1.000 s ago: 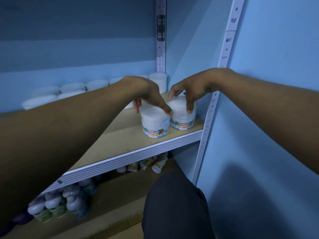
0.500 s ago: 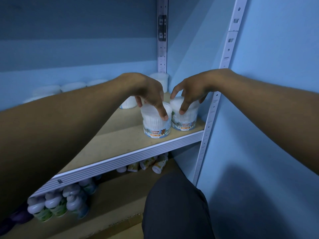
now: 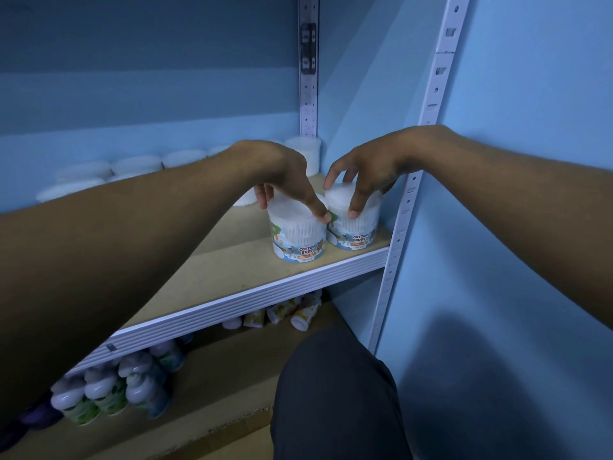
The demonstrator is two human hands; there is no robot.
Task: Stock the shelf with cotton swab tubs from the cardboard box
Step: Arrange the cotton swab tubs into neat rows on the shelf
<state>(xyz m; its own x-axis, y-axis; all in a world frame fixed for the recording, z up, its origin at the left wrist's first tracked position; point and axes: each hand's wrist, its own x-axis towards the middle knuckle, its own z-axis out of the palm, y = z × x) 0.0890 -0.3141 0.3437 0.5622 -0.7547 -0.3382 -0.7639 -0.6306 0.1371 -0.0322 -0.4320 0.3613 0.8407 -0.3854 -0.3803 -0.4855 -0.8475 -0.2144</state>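
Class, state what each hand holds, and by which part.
Left hand grips the left tub by its lid rim; right hand grips the right tub likewise.

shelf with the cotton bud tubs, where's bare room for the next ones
Bare board runs left of the left tub, between the white front lip and the back-row tubs. The right corner is crowded: left hand and right hand each grip a tub, the right tub by the upright.

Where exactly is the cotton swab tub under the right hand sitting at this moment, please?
In the head view, that tub stands at the shelf's front right corner, beside the upright post, with the tub gripped by the left hand immediately left.
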